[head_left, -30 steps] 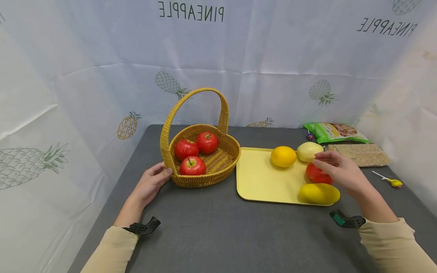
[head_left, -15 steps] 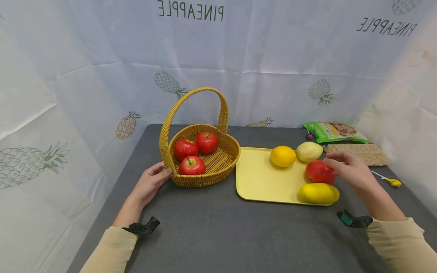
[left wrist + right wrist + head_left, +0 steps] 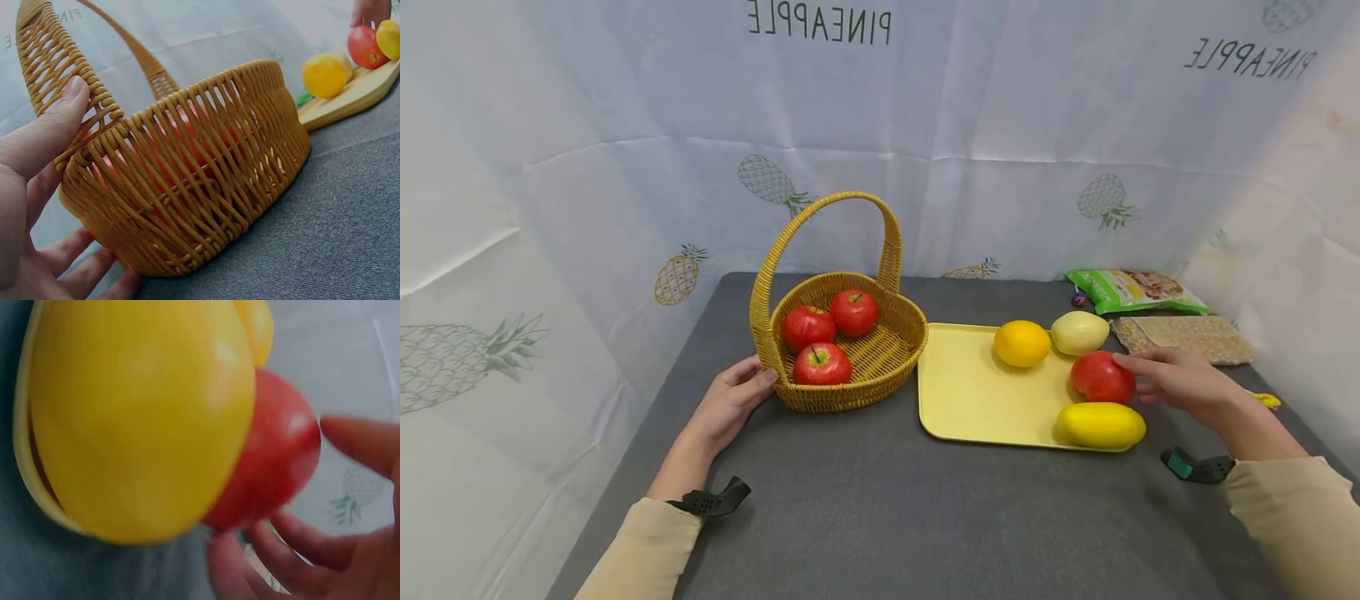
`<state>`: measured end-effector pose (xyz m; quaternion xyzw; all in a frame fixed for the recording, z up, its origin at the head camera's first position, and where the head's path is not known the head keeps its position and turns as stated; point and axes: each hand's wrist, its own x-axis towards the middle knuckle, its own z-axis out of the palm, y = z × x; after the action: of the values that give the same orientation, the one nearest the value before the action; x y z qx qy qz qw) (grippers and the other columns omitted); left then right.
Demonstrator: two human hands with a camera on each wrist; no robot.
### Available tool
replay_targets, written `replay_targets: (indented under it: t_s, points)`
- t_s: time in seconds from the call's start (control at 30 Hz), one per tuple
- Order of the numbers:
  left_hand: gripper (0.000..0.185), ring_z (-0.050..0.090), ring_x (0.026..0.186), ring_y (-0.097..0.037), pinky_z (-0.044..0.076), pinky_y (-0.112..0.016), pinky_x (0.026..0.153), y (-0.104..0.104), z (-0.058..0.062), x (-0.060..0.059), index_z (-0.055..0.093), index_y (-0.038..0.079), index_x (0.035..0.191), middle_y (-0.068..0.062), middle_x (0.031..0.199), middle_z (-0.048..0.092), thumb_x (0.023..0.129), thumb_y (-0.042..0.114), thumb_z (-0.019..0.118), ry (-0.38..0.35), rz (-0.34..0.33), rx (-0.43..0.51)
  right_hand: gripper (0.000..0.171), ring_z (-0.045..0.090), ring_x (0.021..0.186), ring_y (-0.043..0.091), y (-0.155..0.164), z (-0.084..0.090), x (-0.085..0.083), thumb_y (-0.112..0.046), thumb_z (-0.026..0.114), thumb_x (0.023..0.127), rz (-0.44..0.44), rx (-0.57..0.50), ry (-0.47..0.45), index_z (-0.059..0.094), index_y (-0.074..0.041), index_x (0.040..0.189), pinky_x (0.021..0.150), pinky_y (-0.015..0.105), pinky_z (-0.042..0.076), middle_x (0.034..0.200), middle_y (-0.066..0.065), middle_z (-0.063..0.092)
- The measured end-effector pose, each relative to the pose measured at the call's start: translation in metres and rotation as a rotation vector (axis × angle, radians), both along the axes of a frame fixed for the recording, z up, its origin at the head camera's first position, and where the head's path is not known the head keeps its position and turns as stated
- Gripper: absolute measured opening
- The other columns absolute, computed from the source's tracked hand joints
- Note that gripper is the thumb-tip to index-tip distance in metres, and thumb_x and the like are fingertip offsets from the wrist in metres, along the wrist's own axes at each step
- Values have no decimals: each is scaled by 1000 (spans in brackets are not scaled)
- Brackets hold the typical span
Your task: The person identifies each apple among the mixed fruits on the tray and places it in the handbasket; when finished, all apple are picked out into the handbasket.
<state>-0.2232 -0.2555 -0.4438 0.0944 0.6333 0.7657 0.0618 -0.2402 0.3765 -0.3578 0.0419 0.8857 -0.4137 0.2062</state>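
Note:
At the left, my left hand (image 3: 733,404) grips the side of a wicker basket (image 3: 887,386) by the foot of its handle. In the left wrist view its thumb (image 3: 62,128) presses the weave, with the other fingers low along the outside. Three red apples (image 3: 823,364) lie in the basket. My right hand (image 3: 1187,385) is at the right side of a red round fruit (image 3: 1102,378) on a yellow tray (image 3: 973,392). Its thumb and fingertips stand about that fruit, touching or nearly so; a firm hold does not show. A long yellow fruit (image 3: 137,425) lies directly in front.
An orange-yellow fruit (image 3: 1022,343) and a pale green fruit (image 3: 1079,333) sit at the tray's back. Beyond are a green snack bag (image 3: 1135,292), a tan packet (image 3: 1187,339) and a yellow-wrapped lollipop (image 3: 1268,401), partly hidden by the right arm. A printed curtain closes off the back.
My right hand has shifted from above the red round fruit to its right side and come down lower. The fruit and tray look unmoved. My left hand stays on the basket.

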Motion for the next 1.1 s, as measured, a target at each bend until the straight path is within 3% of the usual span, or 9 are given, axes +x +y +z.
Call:
replay_targets:
  t_s: [0.1, 0.3, 0.43, 0.6, 0.73, 0.9, 1.1]
  points:
    - [18, 60, 117, -10, 49, -24, 99, 0, -1, -1, 70, 12, 120, -5, 128, 63, 105, 10, 61, 2, 0, 2, 92, 57, 127, 42, 6, 0, -6, -55, 45, 107, 25, -46, -105, 13, 17, 155, 100, 47, 51, 155, 41, 18]
    - [19, 60, 116, -11, 49, -24, 99, -1, -1, -1, 69, 8, 123, -7, 127, 63, 105, 10, 61, 10, 3, 5, 98, 55, 128, 44, 5, 6, -16, -59, 44, 106, 68, -18, -197, 8, 18, 155, 100, 47, 52, 156, 42, 18]
    - [20, 60, 117, -10, 49, -24, 99, -1, -1, -1, 69, 8, 123, -6, 127, 63, 105, 10, 61, 12, 1, 10, 92, 53, 130, 45, 4, 6, -21, -55, 45, 107, 128, -9, -223, 16, 19, 153, 100, 46, 52, 152, 39, 30]
    - [22, 60, 118, -10, 49, -24, 99, -1, -2, -2, 68, 8, 126, -3, 129, 63, 105, 10, 61, 7, -8, 6, 76, 64, 116, 31, 3, 3, -26, -50, 49, 107, 147, -17, -252, 42, 16, 144, 97, 44, 54, 131, 18, 61]
    - [24, 59, 119, -10, 49, -24, 100, -2, -2, -2, 67, 6, 127, -6, 133, 61, 105, 11, 61, 13, -12, 1, 70, 67, 110, 28, 2, 1, -28, -50, 51, 107, 141, -26, -259, 53, 13, 138, 95, 43, 56, 122, 11, 67]
    - [24, 59, 119, -10, 49, -25, 100, -2, -2, -2, 67, 5, 127, -6, 133, 61, 105, 10, 60, 26, -18, 10, 72, 67, 108, 26, 1, 2, -28, -51, 51, 106, 117, -11, -258, 52, 14, 138, 94, 42, 56, 120, 11, 67]
    - [20, 59, 117, -10, 50, -25, 100, -3, -3, -3, 71, 14, 122, -2, 128, 63, 105, 11, 61, 30, -16, 6, 84, 66, 107, 27, 1, 8, -28, -52, 53, 105, 103, 17, -233, 36, 20, 144, 94, 44, 56, 125, 17, 62]
